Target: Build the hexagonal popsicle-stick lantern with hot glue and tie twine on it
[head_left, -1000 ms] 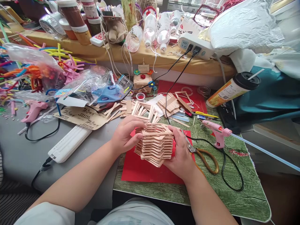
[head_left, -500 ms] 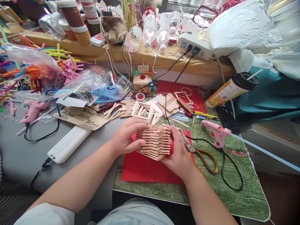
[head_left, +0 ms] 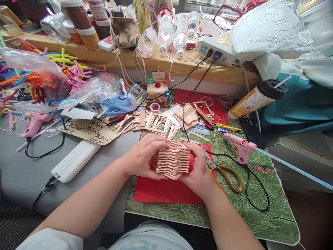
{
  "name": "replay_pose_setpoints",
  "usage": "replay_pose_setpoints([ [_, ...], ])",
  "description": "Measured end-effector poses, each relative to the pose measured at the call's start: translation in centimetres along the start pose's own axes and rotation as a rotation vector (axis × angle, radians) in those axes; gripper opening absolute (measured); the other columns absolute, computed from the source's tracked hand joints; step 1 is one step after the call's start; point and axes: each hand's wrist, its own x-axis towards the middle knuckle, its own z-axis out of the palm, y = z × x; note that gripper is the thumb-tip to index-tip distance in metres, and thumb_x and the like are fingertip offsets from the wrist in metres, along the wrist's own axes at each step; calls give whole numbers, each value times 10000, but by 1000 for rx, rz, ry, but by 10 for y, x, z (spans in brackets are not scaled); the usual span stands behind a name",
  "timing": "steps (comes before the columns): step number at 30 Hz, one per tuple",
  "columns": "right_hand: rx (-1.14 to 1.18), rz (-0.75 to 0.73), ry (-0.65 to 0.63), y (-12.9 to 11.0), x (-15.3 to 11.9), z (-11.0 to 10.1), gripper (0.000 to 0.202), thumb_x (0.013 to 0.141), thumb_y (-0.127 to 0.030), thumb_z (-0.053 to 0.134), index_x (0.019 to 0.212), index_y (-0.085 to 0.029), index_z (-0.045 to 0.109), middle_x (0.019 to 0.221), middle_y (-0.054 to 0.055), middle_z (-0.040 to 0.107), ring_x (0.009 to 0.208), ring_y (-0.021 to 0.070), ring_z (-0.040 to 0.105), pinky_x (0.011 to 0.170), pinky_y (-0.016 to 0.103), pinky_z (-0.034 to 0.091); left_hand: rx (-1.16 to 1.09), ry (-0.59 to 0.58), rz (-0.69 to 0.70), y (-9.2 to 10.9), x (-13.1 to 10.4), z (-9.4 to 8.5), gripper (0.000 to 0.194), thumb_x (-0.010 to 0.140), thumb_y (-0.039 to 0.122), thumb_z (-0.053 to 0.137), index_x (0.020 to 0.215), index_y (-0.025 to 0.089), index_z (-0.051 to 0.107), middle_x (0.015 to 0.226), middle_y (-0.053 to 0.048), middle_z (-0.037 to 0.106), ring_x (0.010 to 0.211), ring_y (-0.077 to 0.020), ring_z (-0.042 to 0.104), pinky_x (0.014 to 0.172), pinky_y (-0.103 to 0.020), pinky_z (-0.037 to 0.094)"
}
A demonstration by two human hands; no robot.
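Note:
Between my two hands is a box of stacked wooden craft sticks [head_left: 173, 161], its layered, zigzag corner turned toward me. My left hand [head_left: 145, 156] grips its left side, fingers over the top edge and thumb low down. Around the right side my right hand [head_left: 199, 166] is closed, thumb near the top edge. Beneath lies a sheet of red paper [head_left: 166, 191] on the green wood-patterned board [head_left: 255, 218]. Scissors with brown handles [head_left: 230, 178] rest just right of my right hand. The far side of the stick box is hidden.
A pink glue gun [head_left: 241, 147] with a long glue stick and looped cord stands at right, near a tilted lidded cup [head_left: 256, 99]. Loose craft sticks [head_left: 158, 123] and a decorated stick box [head_left: 157, 92] lie behind. At left are a power strip [head_left: 75, 161] and sandpaper [head_left: 91, 132].
My left hand has shifted its hold: the thumb has moved from the front face down toward the lower edge. The stick box has turned slightly, showing more of its top opening.

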Motion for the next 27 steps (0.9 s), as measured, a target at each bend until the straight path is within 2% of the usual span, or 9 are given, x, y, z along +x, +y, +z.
replay_pose_setpoints([
  [11,10,9,1,3,0,-1,820,879,-385,925,1520,-309,420,1402,154,621,1349,356,655,1139,625,595,-24,-18,-12,-2,-3,2,894,757,508,958,1487,260,505,1301,-176,723,1190,-344,728,1032,-520,614],
  [16,-12,6,-16,1,0,-3,953,869,-409,935,1615,-297,353,1481,188,585,1410,379,619,1164,635,581,-20,-40,-14,-4,-4,-2,999,720,562,986,1523,254,477,1326,-186,713,1236,-362,713,1074,-534,602],
  [20,-85,44,-20,0,-2,-3,1040,860,-484,928,1675,-297,308,1531,193,565,1451,399,594,1192,643,567,25,-176,-95,-4,-2,-16,1195,652,639,1010,1616,272,406,1513,-223,635,1415,-430,622,1199,-602,526],
  [23,-95,81,-26,1,-3,-3,1087,841,-520,934,1690,-296,294,1560,197,553,1476,409,575,1207,648,554,75,-254,-187,-1,-1,-25,1237,696,554,1008,1681,271,314,1627,-237,545,1501,-443,553,1254,-619,476],
  [27,-88,110,-33,2,-4,-3,1183,820,-530,950,1729,-287,233,1595,213,530,1503,423,555,1222,660,540,128,-293,-246,0,-2,-26,1052,799,352,925,1665,255,336,1618,-222,553,1484,-411,579,1233,-576,506],
])
